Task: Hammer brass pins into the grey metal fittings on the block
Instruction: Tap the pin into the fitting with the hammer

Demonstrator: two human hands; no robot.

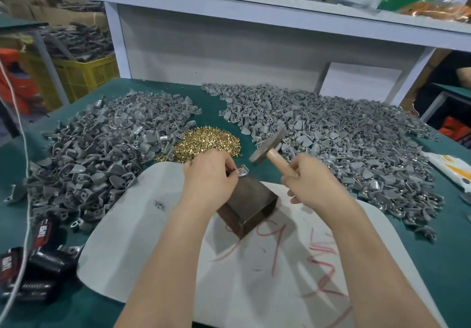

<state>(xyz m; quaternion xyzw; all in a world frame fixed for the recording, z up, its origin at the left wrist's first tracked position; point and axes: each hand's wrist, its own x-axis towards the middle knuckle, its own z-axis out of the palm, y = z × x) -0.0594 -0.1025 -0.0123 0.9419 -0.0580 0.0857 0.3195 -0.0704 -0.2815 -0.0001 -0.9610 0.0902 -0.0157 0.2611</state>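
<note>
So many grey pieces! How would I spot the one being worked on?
On the green table lies a white sheet, with a dark block standing on it. At the block's far corner, near the hammer, the left hand pinches one grey fitting, the only one on the block.

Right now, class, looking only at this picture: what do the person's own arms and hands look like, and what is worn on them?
Both are bare. The left hand and right hand wear no gloves, and no ring, watch or bracelet shows. The left forearm and right forearm are uncovered to the picture's bottom edge; no sleeve is in view.
</note>
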